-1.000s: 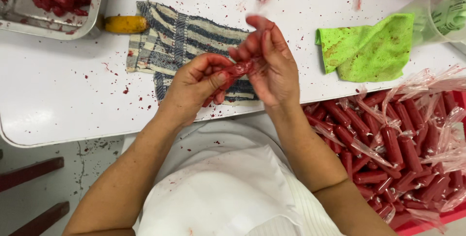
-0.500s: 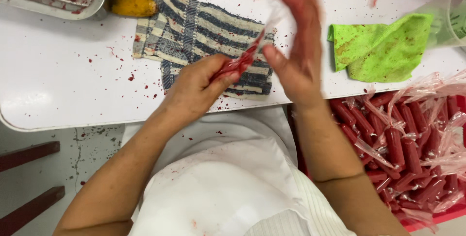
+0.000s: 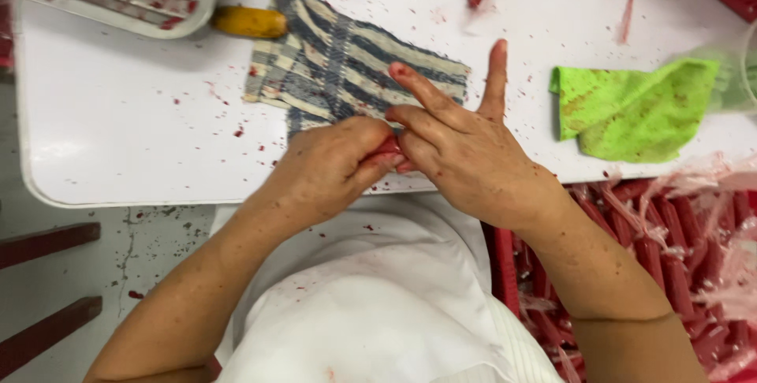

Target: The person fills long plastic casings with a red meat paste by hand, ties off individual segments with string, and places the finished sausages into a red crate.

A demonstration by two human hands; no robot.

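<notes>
**Two hands working a red sausage piece over a white counter**

- Metal tray (image 3: 118,9), upper left corner: holds red meat pieces; sits on the white counter (image 3: 118,131).
- Yellow-orange object (image 3: 248,22), just beside the tray's right end; kind cannot be told.
- Striped cloth (image 3: 339,68), blue and cream, flat on the counter, speckled red.
- Left hand (image 3: 327,166), at the counter's near edge: fingers curled closed around the red sausage piece (image 3: 388,149).
- Red sausage piece: mostly hidden, only a small end showing between both hands, just above the cloth's lower edge.
- Right hand (image 3: 465,154): thumb and lower fingers pinch the same piece; index and middle fingers stretched out straight.
- Green cloth (image 3: 631,111), crumpled, stained, right of the hands.
- Red crate (image 3: 678,265), lower right, below the counter edge: full of red sausages in clear wrappers.
</notes>
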